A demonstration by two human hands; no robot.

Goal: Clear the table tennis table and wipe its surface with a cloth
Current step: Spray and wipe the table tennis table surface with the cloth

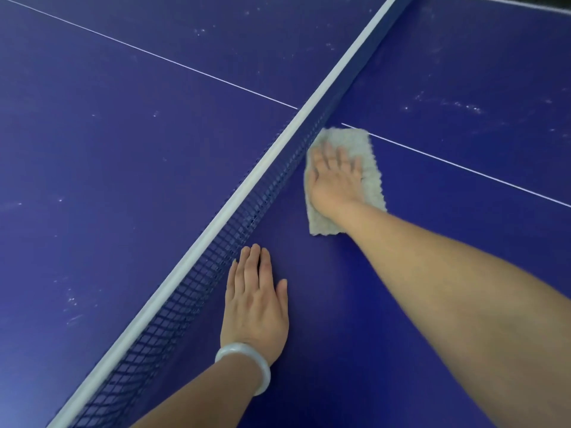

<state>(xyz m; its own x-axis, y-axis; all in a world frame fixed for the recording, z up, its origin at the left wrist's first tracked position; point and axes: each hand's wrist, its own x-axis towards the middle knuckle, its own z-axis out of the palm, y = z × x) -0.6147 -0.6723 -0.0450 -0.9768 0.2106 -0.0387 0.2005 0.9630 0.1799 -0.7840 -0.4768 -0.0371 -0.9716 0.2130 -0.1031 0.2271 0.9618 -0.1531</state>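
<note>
Cloth (364,143): pale, fuzzy oblong, flat on the blue worktop (123,149), just beside the net (234,217), at the centre line. Judged soft, light, apt to bunch, so press mid-cloth. Your hands: right hand (335,180) spread flat on it; left hand (256,301) flat on bare worktop, fingers together. No containers visible. White smudges (454,105) show beyond.
</note>
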